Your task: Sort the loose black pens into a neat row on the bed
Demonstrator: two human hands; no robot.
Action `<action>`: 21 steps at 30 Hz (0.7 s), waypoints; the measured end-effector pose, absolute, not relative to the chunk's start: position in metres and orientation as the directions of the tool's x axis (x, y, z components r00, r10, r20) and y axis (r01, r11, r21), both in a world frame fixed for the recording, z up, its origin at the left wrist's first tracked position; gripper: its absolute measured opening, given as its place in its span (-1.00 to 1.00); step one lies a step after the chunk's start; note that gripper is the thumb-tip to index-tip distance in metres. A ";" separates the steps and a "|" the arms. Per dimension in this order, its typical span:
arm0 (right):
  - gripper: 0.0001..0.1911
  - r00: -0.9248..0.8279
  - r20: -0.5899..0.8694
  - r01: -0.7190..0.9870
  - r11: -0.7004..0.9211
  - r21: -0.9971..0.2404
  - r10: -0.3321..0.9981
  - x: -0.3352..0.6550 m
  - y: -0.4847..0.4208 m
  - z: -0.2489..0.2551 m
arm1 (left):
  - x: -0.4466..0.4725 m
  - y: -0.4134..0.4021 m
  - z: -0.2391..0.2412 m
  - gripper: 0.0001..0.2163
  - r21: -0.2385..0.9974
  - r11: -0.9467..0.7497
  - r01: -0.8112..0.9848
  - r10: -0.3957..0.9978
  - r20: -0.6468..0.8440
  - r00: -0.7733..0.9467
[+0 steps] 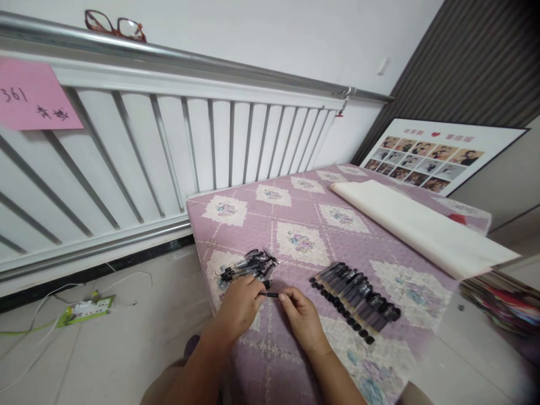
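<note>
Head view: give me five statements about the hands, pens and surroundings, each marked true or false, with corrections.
1. The left hand and right hand hold a dark pen between them. True.
2. The pile of pens beyond the left hand is neatly aligned. False: it is jumbled.
3. A row of pens lies right of the right hand. True.
4. The eyeglasses lie on the floor. False: they rest on the pipe.
5. A pink note hangs at the radiator. True.

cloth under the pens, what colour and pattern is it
Mauve cloth with pale floral patches, best seen in the head view.
</note>
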State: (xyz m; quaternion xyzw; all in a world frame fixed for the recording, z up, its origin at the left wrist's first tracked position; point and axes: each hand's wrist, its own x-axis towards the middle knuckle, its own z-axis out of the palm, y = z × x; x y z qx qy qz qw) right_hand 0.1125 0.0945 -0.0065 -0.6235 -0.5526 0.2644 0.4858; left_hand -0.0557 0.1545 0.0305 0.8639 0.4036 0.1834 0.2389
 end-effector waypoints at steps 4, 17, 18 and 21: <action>-0.75 0.280 0.230 0.418 0.097 -0.903 0.932 0.112 0.094 -0.006 | -0.055 0.155 0.031 -0.90 0.566 -0.553 0.612 0.789 0.120 0.603; -0.72 0.343 0.188 0.404 0.036 -0.914 0.920 0.115 0.095 -0.010 | -0.060 0.160 0.024 -0.91 0.658 -0.474 0.585 0.854 0.184 0.486; -0.71 0.367 0.186 0.389 0.031 -0.921 0.911 0.116 0.096 -0.012 | -0.062 0.161 0.023 -0.91 0.687 -0.434 0.583 0.883 0.195 0.428; -0.72 0.399 0.217 0.385 0.052 -0.921 0.891 0.115 0.097 -0.016 | -0.068 0.167 0.020 -0.91 0.751 -0.322 0.577 0.943 0.203 0.262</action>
